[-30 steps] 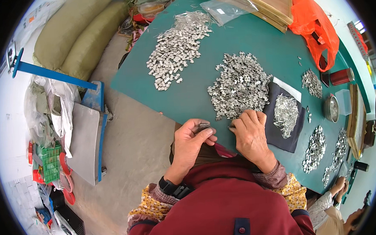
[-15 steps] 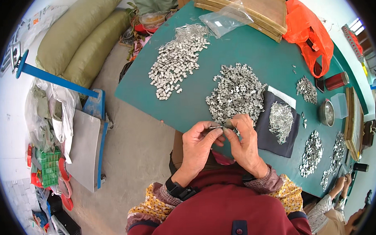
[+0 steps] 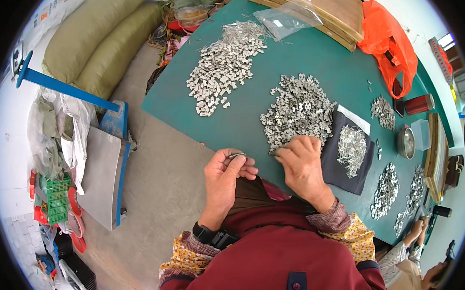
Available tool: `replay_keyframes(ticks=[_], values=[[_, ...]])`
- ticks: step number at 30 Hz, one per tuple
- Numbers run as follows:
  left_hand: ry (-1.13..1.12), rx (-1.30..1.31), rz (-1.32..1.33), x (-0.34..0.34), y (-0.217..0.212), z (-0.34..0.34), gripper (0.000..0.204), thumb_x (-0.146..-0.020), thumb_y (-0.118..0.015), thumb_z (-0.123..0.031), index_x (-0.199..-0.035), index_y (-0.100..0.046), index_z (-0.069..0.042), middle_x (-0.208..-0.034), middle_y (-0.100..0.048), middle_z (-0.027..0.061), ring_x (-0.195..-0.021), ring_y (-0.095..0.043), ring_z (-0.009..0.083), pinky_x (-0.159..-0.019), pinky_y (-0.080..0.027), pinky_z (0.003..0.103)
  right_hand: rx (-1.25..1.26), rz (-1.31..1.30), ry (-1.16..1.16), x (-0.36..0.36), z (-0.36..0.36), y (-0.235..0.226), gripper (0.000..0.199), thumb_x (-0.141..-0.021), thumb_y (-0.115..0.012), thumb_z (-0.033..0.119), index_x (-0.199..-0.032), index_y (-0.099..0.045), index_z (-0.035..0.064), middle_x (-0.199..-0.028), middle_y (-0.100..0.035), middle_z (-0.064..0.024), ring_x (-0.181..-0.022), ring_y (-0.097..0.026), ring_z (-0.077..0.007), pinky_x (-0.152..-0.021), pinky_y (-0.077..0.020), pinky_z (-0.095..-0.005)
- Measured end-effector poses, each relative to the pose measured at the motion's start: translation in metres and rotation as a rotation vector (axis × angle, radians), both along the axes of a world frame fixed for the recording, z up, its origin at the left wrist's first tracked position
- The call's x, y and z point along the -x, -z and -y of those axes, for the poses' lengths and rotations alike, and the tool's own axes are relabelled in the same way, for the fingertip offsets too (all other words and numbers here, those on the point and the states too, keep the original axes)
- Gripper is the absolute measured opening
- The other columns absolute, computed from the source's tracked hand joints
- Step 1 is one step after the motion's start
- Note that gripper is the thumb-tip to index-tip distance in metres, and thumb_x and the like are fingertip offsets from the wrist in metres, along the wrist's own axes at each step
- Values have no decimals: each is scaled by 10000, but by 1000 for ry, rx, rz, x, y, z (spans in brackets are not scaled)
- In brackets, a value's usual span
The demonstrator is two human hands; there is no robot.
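Observation:
My left hand (image 3: 224, 171) is off the table's near edge, its thumb and forefinger closed on a small dark metal piece (image 3: 237, 155). My right hand (image 3: 304, 165) lies palm down with bent fingers at the near edge of a heap of small grey metal pieces (image 3: 299, 110); its fingertips touch or hover over the heap's lower left rim, and whether they pinch a piece is hidden. Just right of that hand, thin silvery pins (image 3: 352, 151) lie piled on a dark cloth (image 3: 338, 172). A looser heap of flat metal pieces (image 3: 220, 73) spreads farther left on the green table (image 3: 173, 103).
Wooden trays (image 3: 336, 16), a red plastic bag (image 3: 391, 45), a metal bowl (image 3: 406, 141) and a dark red can (image 3: 419, 104) stand along the far and right sides. Another person's hands (image 3: 417, 231) work at the lower right. A blue-handled cart (image 3: 107, 176) stands left.
My hands have parted. The left drew back to the left with the small metal piece; the right turned palm down beside the heap of grey pieces.

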State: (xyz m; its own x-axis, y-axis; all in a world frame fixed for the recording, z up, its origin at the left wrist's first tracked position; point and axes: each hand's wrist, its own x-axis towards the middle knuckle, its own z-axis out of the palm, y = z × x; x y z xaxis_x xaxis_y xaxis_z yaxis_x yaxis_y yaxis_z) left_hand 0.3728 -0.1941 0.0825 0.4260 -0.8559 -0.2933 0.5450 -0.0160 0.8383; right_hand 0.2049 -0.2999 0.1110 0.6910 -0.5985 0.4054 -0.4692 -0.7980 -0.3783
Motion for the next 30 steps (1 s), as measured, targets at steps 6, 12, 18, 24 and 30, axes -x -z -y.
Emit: replay_keyframes(ticks=[6, 12, 18, 24, 30], values=[[57, -17, -32, 4, -1, 0, 91, -961, -577, -43, -1005, -583, 36, -880, -686, 165, -718, -698, 229, -625, -589, 319, 65, -111, -55, -7, -1, 7, 110, -721, -671, 63, -828, -649, 50, -833, -568, -61, -960, -545, -262, -870, -360, -422], [107, 1, -16, 6, 3, 1, 99, -956, -582, -36, -1017, -583, 42, -883, -688, 168, -728, -700, 229, -632, -590, 320, 60, -56, -5, 4, -7, 0, 123, -709, -699, 67, -816, -638, 61, -813, -557, -51, -929, -551, -253, -842, -358, -414], [128, 29, -11, 8, 4, 1, 110, -940, -599, -17, -1026, -583, 49, -895, -690, 177, -733, -701, 231, -643, -595, 321, 74, 9, 15, -4, -2, 5, 149, -720, -718, 50, -856, -658, 64, -840, -590, -44, -938, -557, -250, -850, -363, -407], [129, 20, -30, 9, 4, 0, 140, -927, -616, 3, -1051, -579, 56, -895, -686, 167, -739, -697, 209, -637, -592, 294, 79, -95, 1, -4, -5, 7, 130, -737, -708, 70, -849, -644, 74, -843, -585, -41, -935, -558, -248, -856, -361, -406], [140, 35, -16, 5, 7, 1, 135, -919, -618, 13, -1041, -579, 56, -903, -690, 173, -740, -699, 218, -639, -593, 303, 71, -51, 80, 8, -5, -2, 160, -728, -717, 49, -877, -660, 64, -838, -584, -50, -934, -560, -258, -860, -364, -407]])
